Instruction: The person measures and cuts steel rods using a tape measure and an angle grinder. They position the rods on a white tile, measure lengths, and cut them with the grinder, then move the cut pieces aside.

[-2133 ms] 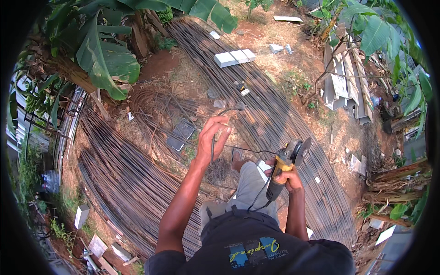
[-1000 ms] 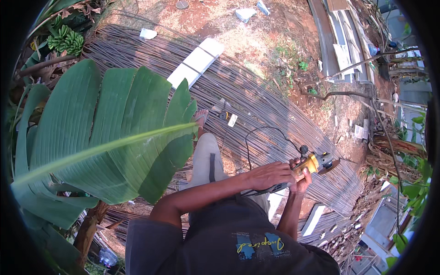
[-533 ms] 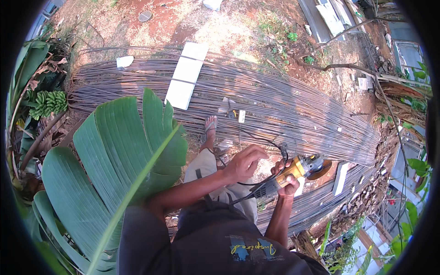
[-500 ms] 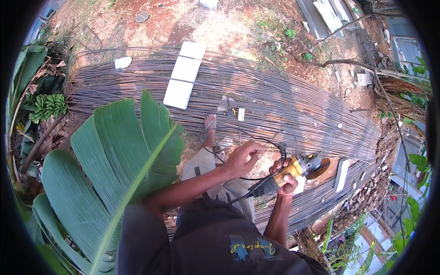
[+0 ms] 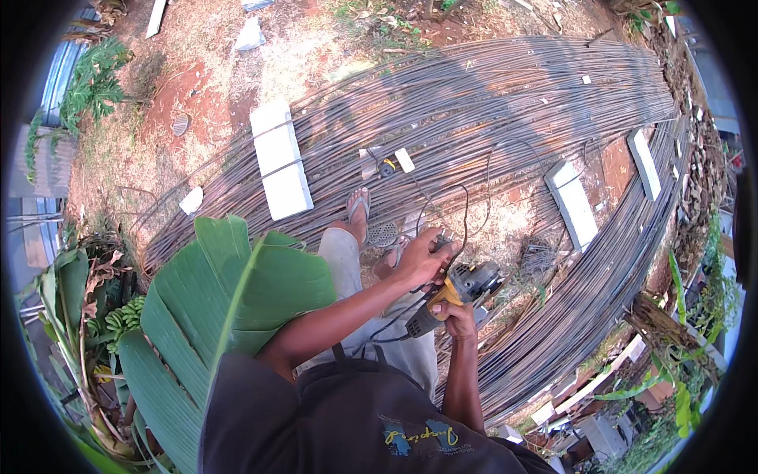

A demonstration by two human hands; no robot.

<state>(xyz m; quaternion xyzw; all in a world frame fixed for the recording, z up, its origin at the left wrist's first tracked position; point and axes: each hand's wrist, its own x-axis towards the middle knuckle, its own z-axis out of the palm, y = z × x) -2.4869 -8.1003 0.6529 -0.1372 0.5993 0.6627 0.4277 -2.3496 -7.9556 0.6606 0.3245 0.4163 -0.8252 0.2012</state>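
Left hand [image 5: 427, 256] came nearer the grinder [image 5: 450, 291], pinching apparently its cord [image 5: 465, 209]; right hand [image 5: 459, 321] clasps the grinder. Cord-handling likely needs slack next.

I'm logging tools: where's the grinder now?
In the head view, below and right of centre, the grinder is in the right hand, near the left hand.

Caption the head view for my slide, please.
Right hand gripping a yellow-and-black angle grinder, left hand close beside it, with long dark rods lying in bundles beyond.

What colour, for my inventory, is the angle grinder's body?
The angle grinder's body is yellow and black in the head view.
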